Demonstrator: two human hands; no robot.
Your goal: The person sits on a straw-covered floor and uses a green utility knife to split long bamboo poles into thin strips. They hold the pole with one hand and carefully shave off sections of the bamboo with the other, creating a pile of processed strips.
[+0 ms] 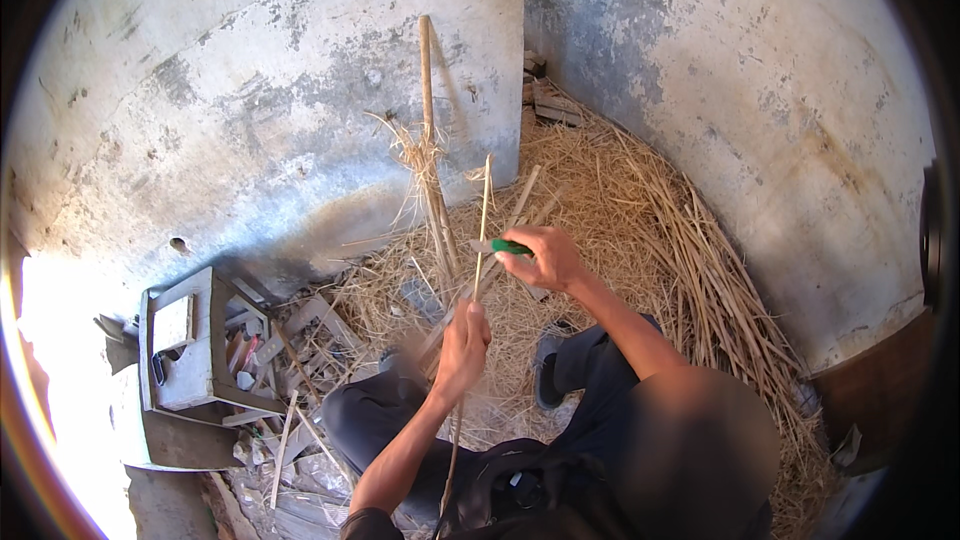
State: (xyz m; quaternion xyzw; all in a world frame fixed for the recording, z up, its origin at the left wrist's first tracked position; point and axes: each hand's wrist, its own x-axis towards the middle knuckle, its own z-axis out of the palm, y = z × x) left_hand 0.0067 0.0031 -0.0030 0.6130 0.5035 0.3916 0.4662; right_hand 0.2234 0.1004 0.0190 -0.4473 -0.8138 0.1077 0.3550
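Observation:
My left hand (463, 348) is closed around a long thin wooden stick (485, 202), which slants up and away from me, its lower part running down past my lap. In my right hand (543, 258) is a knife with a green handle (512, 247). Its short blade (482, 246) lies against the stick, above my left hand. A pale curl of shaving hangs near the stick's far tip. Behind it a thicker pole (427, 80) leans on the wall, with frayed strips bunched around its middle.
Shavings (610, 205) cover the floor in a thick layer. A heap of long sticks (700, 270) lies along the right wall. At the left, a small wooden stool (190, 380) lies tipped over beside scrap wood and litter. Peeling walls (270, 90) meet at the far corner.

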